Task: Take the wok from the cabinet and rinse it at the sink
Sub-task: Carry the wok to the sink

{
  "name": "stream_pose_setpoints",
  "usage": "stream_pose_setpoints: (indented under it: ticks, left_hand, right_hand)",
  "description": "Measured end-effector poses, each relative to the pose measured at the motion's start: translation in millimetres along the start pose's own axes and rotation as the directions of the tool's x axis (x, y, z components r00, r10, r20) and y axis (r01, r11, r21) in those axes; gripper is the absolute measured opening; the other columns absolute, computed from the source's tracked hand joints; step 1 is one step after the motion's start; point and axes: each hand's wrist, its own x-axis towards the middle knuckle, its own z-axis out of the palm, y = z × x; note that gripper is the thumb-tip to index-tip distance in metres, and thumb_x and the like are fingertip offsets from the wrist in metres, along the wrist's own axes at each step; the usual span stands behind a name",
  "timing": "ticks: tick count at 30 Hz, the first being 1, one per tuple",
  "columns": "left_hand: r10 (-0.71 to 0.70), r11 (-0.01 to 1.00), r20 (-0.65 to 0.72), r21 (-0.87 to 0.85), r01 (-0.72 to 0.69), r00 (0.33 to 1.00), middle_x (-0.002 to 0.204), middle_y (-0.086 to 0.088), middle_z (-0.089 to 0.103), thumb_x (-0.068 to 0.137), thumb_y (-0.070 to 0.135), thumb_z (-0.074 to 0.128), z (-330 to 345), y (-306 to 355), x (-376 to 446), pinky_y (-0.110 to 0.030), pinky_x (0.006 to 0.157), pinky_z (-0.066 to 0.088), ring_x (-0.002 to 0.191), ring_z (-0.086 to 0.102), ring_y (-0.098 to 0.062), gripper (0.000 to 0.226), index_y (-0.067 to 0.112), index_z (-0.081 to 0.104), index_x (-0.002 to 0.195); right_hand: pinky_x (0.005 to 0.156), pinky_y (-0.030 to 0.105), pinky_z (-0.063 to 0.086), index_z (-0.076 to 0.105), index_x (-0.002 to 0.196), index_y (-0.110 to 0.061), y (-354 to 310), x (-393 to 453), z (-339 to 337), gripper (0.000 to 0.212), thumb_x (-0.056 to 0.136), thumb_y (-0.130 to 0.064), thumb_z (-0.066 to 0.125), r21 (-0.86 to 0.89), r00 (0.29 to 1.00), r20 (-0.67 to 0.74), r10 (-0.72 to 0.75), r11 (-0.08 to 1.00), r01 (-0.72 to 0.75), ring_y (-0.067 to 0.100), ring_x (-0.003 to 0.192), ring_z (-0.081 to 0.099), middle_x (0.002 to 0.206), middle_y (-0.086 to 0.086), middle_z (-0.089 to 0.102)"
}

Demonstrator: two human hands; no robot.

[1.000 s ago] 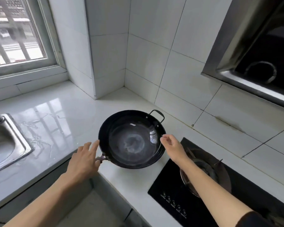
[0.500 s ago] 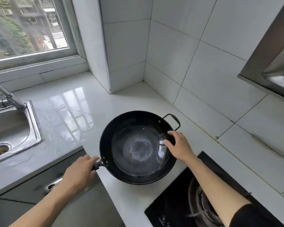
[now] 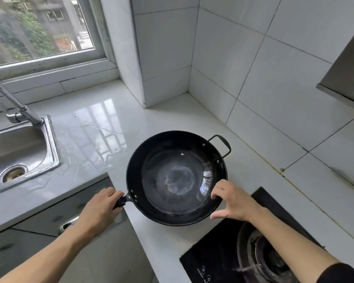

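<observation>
A black round wok (image 3: pixel 176 178) sits on the white countertop (image 3: pixel 143 119), its small loop handle at the far right. My left hand (image 3: pixel 101 209) is closed around the wok's long handle at its near-left side. My right hand (image 3: pixel 233 199) grips the wok's near-right rim, fingers over the edge and thumb spread below. The steel sink (image 3: pixel 18 152) lies at the left, with its faucet (image 3: pixel 14 101) rising over it. Grey cabinet doors (image 3: pixel 49 219) run under the counter; the one near my left hand has a metal pull.
A black gas hob (image 3: pixel 253 252) with a burner is at the lower right, close to the wok. Tiled walls form a corner behind. A window (image 3: pixel 39 27) is at the upper left, a range hood (image 3: pixel 347 74) at the right edge. Water streaks the counter beside the sink.
My left hand has closed on the wok's long handle, and my right hand has shifted onto the near-right rim. The view has swung left, showing more of the sink.
</observation>
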Motion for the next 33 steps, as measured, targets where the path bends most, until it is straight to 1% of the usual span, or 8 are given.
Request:
stream_pose_setpoints:
  ticks: [4, 6, 9, 13, 17, 22, 26, 33]
  left_hand:
    - [0.041, 0.999, -0.035, 0.021, -0.041, 0.999, 0.08, 0.006, 0.051, 0.073, 0.019, 0.08, 4, -3, 0, -0.036, 0.061, 0.047, 0.073, 0.05, -0.02, 0.032, 0.02, 0.062, 0.099]
    - [0.046, 0.998, -0.045, 0.05, -0.043, 0.998, 0.08, 0.003, 0.053, 0.066, 0.018, 0.086, 4, -3, -2, -0.036, 0.056, 0.047, 0.068, 0.051, -0.022, 0.04, 0.018, 0.063, 0.099]
    - [0.07, 0.995, -0.067, 0.082, -0.065, 0.995, 0.077, -0.001, 0.051, 0.064, 0.018, 0.088, 7, -4, -6, -0.034, 0.051, 0.043, 0.063, 0.047, -0.023, 0.039, 0.014, 0.063, 0.094]
    - [0.103, 0.992, -0.133, 0.085, -0.092, 0.986, 0.078, -0.001, 0.048, 0.079, 0.021, 0.076, 1, -14, -6, -0.033, 0.055, 0.037, 0.065, 0.043, -0.022, 0.022, 0.014, 0.061, 0.095]
    - [0.058, 0.997, -0.123, 0.055, -0.052, 0.991, 0.084, 0.0, 0.05, 0.083, 0.023, 0.07, -16, -51, -17, -0.037, 0.063, 0.046, 0.073, 0.047, -0.023, 0.021, 0.02, 0.058, 0.1]
    - [-0.025, 0.999, -0.1, 0.032, 0.029, 0.995, 0.085, 0.001, 0.049, 0.077, 0.02, 0.074, -41, -120, -64, -0.038, 0.063, 0.047, 0.075, 0.048, -0.023, 0.033, 0.023, 0.057, 0.105]
    - [-0.109, 0.993, -0.119, 0.038, 0.114, 0.987, 0.087, 0.005, 0.046, 0.078, 0.027, 0.075, -64, -186, -113, -0.039, 0.063, 0.048, 0.077, 0.046, -0.019, 0.036, 0.027, 0.055, 0.108]
    - [-0.189, 0.974, -0.248, 0.072, 0.213, 0.95, 0.082, 0.002, 0.05, 0.081, 0.025, 0.072, -128, -304, -200, -0.038, 0.059, 0.047, 0.071, 0.05, -0.021, 0.024, 0.021, 0.056, 0.097]
  right_hand:
    - [0.06, 0.02, 0.033, 0.055, 0.076, -0.022, 0, 0, 14, 0.037, 0.056, -0.033, 0.084, -0.173, 0.993, -0.056, -0.101, 0.981, 0.09, 0.012, 0.071, 0.047, 0.079, -0.009, 0.052]
    - [0.058, 0.021, 0.026, 0.051, 0.068, -0.018, -1, 2, 17, 0.035, 0.048, -0.013, 0.079, -0.23, 0.985, -0.102, -0.138, 0.967, 0.112, 0.014, 0.063, 0.044, 0.07, -0.006, 0.049]
    - [0.052, 0.022, 0.028, 0.05, 0.067, -0.015, 1, 2, 17, 0.034, 0.047, -0.001, 0.073, -0.214, 0.978, -0.152, -0.14, 0.971, 0.106, 0.016, 0.061, 0.042, 0.069, -0.004, 0.046]
    - [0.05, 0.022, 0.037, 0.052, 0.071, -0.018, -6, 9, 8, 0.037, 0.053, -0.004, 0.081, -0.174, 0.979, -0.176, -0.101, 0.982, 0.07, 0.015, 0.063, 0.048, 0.075, -0.006, 0.05]
    - [0.054, 0.029, 0.047, 0.053, 0.079, -0.021, -33, 35, 0, 0.038, 0.059, -0.012, 0.085, -0.124, 0.976, -0.196, -0.099, 0.989, 0.076, 0.014, 0.069, 0.052, 0.083, -0.008, 0.051]
    - [0.051, 0.032, 0.048, 0.05, 0.081, -0.023, -97, 89, 4, 0.039, 0.064, -0.019, 0.085, -0.149, 0.952, -0.189, -0.241, 0.965, 0.215, 0.016, 0.065, 0.051, 0.082, -0.006, 0.05]
    - [0.054, 0.023, 0.042, 0.051, 0.079, -0.021, -170, 140, 7, 0.035, 0.073, -0.038, 0.081, -0.174, 0.905, -0.193, -0.379, 0.921, 0.349, 0.014, 0.065, 0.049, 0.08, -0.006, 0.051]
    - [0.055, 0.026, 0.047, 0.043, 0.081, -0.026, -317, 241, 16, 0.047, 0.066, -0.022, 0.087, -0.207, 0.82, -0.178, -0.543, 0.836, 0.508, 0.014, 0.065, 0.052, 0.08, -0.008, 0.051]
